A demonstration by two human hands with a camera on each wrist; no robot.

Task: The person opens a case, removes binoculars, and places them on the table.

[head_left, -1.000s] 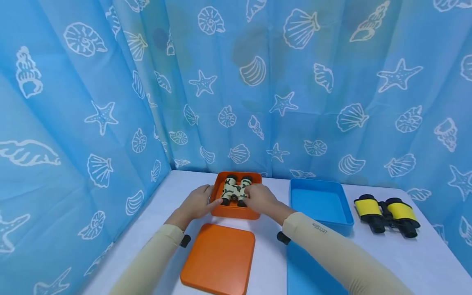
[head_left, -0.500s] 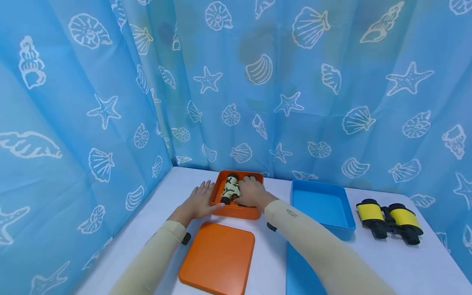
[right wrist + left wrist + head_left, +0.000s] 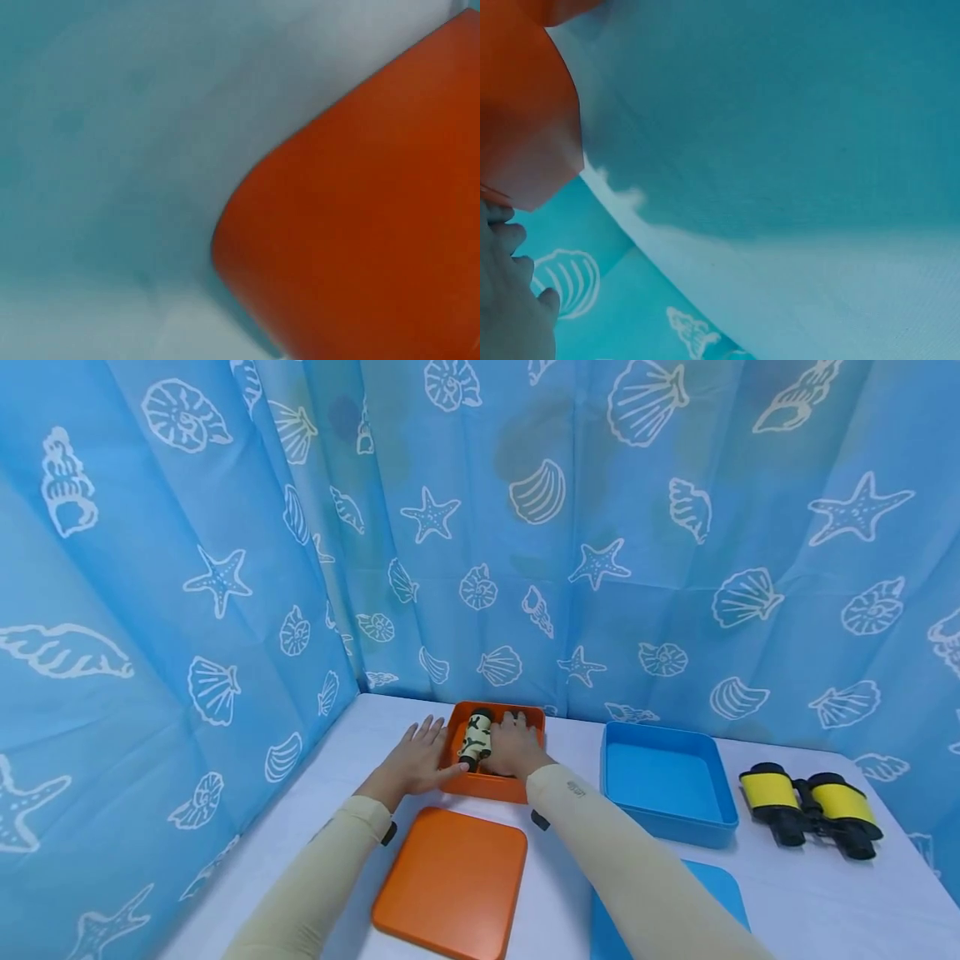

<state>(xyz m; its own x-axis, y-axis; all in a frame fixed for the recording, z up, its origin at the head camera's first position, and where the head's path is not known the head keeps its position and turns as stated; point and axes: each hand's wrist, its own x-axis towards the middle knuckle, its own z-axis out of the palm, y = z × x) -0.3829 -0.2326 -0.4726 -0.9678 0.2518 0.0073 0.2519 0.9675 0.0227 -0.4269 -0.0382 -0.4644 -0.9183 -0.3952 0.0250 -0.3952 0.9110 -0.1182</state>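
A pair of camouflage-patterned binoculars (image 3: 476, 737) lies in an open orange box (image 3: 483, 787) near the table's back. My right hand (image 3: 516, 747) rests on the right barrel with its fingers stretched toward the box's back wall, hiding most of that barrel. At the box's left side, my left hand (image 3: 416, 760) touches the edge with spread fingers, its thumb reaching the front rim. The left wrist view catches part of the left hand (image 3: 510, 292) beside the orange box wall (image 3: 525, 120). Only an orange surface (image 3: 360, 225) with a rounded corner shows in the right wrist view.
An orange lid (image 3: 452, 883) lies flat in front of the orange box. To the right stand a blue open box (image 3: 667, 817) and a blue lid (image 3: 716, 887), partly under the right sleeve. Yellow-and-black binoculars (image 3: 810, 806) lie farther right. A shell-patterned curtain (image 3: 480, 527) hangs behind.
The right hand has moved from the right edge of the camouflage binoculars onto the right barrel. The left hand's fingers have spread out along the box's left side.
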